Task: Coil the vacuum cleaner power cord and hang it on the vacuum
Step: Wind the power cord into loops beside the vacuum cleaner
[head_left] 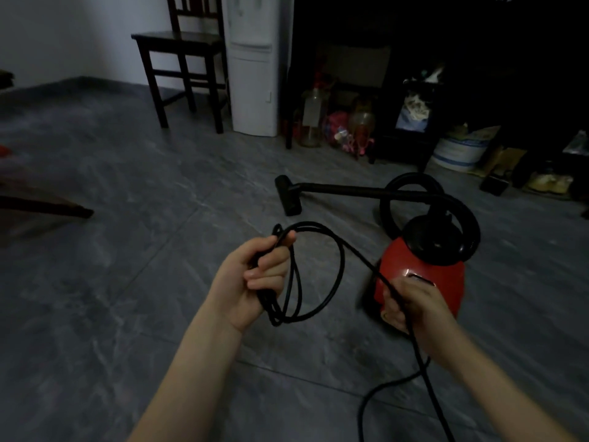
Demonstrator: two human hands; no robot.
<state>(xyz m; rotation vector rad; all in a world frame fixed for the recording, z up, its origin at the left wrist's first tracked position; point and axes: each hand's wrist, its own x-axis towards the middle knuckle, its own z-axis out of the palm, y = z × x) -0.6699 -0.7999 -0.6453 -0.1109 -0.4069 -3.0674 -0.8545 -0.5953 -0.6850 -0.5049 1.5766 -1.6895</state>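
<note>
Nearest to us, a slack run of the cord (376,395) lies on the floor (127,314) at the bottom edge and rises to our right hand (409,306). That grip is wrapped around the cord, though how firmly we cannot tell; our guess is that it acts as a guide, so the line can slide through while we feed the next length across. The hand sits low and out to the side, which keeps the incoming stretch straight and free of kinks.

From there the cord runs up and left to our left hand (258,275), whose grip is closed on a bundle of loops (298,282). A few turns hang below the fist and one wider loop swings out to the right. We hold the bundle upright with the fist at its top, so each new turn can be laid over the others and gravity keeps them even.

Just beyond the right hand stands the red vacuum (424,279), on the floor, close enough that the finished coil can go straight onto it. Its hose (395,186) curls over the black top, and the wand (338,188) lies flat on the floor with the nozzle (288,196) pointing left, out of our way.

We judge the coiling partly done, with cord on the floor yet to gather.
</note>
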